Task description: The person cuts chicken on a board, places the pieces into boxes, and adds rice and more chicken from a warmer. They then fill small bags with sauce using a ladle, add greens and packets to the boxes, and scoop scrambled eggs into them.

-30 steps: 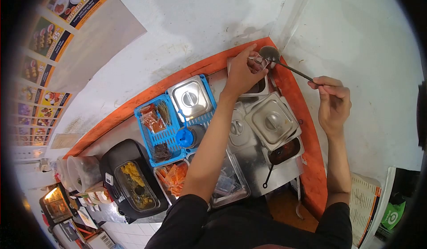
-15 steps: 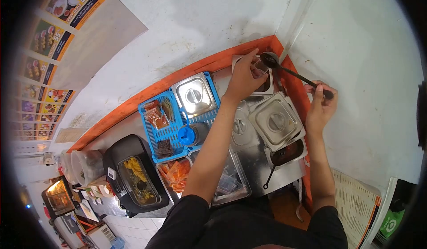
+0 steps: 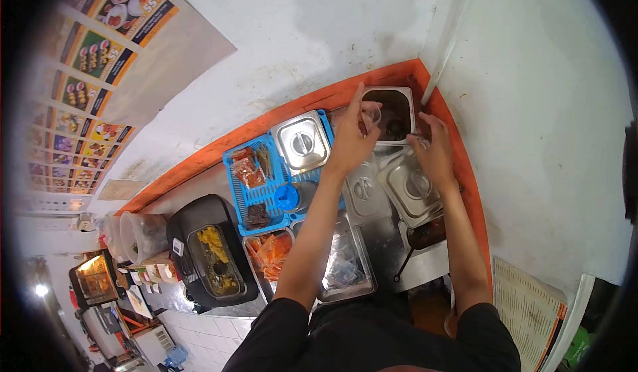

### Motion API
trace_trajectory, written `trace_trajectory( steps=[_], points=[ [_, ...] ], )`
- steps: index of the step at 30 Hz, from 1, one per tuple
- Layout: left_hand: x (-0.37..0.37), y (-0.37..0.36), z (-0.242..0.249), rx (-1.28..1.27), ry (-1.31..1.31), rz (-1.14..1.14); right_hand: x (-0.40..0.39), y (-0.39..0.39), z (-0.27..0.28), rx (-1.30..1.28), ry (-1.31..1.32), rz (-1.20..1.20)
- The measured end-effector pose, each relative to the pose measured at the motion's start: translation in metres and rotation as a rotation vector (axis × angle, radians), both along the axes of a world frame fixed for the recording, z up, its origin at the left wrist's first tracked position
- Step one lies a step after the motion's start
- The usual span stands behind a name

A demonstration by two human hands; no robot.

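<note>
My left hand (image 3: 353,136) pinches a small clear plastic cup (image 3: 373,115) at the left rim of a deep steel pan (image 3: 407,95) in the back corner. My right hand (image 3: 435,152) is at the pan's right front edge, its fingers curved and apart. Inside the pan a dark round shape, apparently the ladle's bowl (image 3: 397,129), shows low down; I cannot make out its handle. Just under my right hand lies a steel lid (image 3: 407,186). Partly covered by lids, another pan of dark sauce (image 3: 427,234) has a thin black handle (image 3: 403,265) sticking out.
Left of my arms are a blue basket (image 3: 242,196) with packets, a blue-capped bottle (image 3: 287,198) and a lidded steel pan (image 3: 301,142). Nearer are trays of orange packets (image 3: 269,255) and clear packets (image 3: 343,265), plus a black container (image 3: 183,239). An orange ledge (image 3: 468,192) borders the counter.
My right hand has come down and left from the raised ladle, whose bowl has left the cup and gone down toward the pan. My left hand has shifted slightly left and down with the cup.
</note>
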State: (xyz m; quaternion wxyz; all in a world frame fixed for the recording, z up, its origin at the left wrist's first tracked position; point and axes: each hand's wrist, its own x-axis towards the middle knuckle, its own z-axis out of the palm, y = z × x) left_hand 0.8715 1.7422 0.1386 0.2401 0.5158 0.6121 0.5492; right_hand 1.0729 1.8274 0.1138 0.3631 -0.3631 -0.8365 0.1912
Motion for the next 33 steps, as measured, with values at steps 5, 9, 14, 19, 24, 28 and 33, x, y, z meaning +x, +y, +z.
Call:
trace_trajectory(
  steps=[5, 9, 14, 19, 24, 28, 33],
  points=[
    [0.021, -0.067, 0.081, 0.061, -0.328, -0.225, -0.015, -0.049, 0.076, -0.785, 0.458, 0.463],
    [0.02, -0.123, 0.107, 0.045, -0.23, -0.106, -0.014, -0.081, 0.1, -0.923, 0.573, 0.641],
    [0.03, -0.171, 0.118, 0.12, -0.242, 0.134, -0.017, -0.117, 0.115, -0.742, 0.535, 0.66],
    [0.024, -0.221, 0.123, 0.214, 0.014, 0.13, -0.017, -0.163, 0.14, -0.647, 0.484, 0.702],
    [0.033, -0.288, 0.162, 0.175, -0.045, 0.141, -0.015, -0.227, 0.168, -0.567, 0.462, 0.71],
    [0.03, -0.36, 0.168, 0.215, 0.085, 0.12, -0.016, -0.292, 0.186, -0.431, 0.361, 0.743],
    [0.036, -0.468, 0.19, 0.232, 0.125, 0.225, -0.032, -0.384, 0.201, -0.278, 0.299, 0.875]
  ],
)
